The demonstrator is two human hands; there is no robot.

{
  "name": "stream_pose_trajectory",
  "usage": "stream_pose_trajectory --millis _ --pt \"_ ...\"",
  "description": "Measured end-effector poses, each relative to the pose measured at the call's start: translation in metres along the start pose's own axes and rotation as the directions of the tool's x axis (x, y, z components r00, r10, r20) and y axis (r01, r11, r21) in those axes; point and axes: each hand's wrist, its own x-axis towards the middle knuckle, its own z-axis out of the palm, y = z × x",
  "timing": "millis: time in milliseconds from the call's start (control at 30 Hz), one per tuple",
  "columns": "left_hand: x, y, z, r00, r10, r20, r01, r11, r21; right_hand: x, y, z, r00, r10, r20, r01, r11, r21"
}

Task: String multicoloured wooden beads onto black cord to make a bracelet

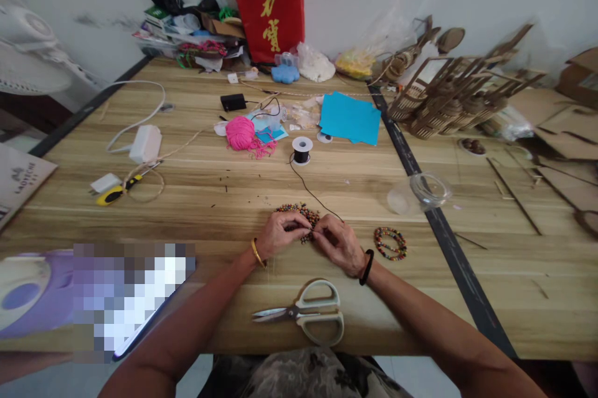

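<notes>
Both forearms angle inward across the table (200, 217) and meet at the beads (299, 208). The left hand (284, 235), a bangle (256, 253) on its wrist, lies just on the near left side of the beads, fingers curled and thumb pressed to forefinger. The right hand (342, 243), wearing a dark band (368, 267), mirrors it from the right, also closed in a pinch, its tips meeting the left's; what they grip is too small to tell. Cord (304, 185) runs to the right hand from the spool (301, 150) beyond the beads. Bracelets (391, 255) lie right of the beads, scissors (293, 312) nearer the body.
</notes>
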Motion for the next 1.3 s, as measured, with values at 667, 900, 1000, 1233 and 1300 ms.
stream_pose_trajectory --millis 667,900,1000,1233,1300 --pt "-0.0014 0.0005 0.0002 1.0 -0.019 0.019 0.019 1.0 -0.024 0.0011 0.0 -0.0007 0.999 -0.032 0.008 0.032 0.999 0.028" --pt "-0.0011 0.0004 0.0008 0.999 -0.039 0.024 0.04 0.999 -0.024 0.0016 -0.0007 -0.0012 1.0 -0.022 -0.001 0.022 1.0 0.021" --pt "-0.0013 0.0007 0.0007 0.999 -0.04 0.026 0.041 0.999 -0.021 0.0012 -0.0004 -0.0014 1.0 -0.007 0.004 0.007 1.0 0.019" --pt "-0.0009 0.0002 0.0002 1.0 0.02 0.012 -0.02 1.0 -0.006 0.0007 0.0009 -0.0005 1.0 -0.015 -0.005 0.015 1.0 0.026" --pt "-0.0007 0.0006 0.0001 0.999 0.038 0.005 -0.038 0.999 0.004 0.0009 0.0005 -0.0006 1.0 -0.025 -0.001 0.025 0.999 0.031"
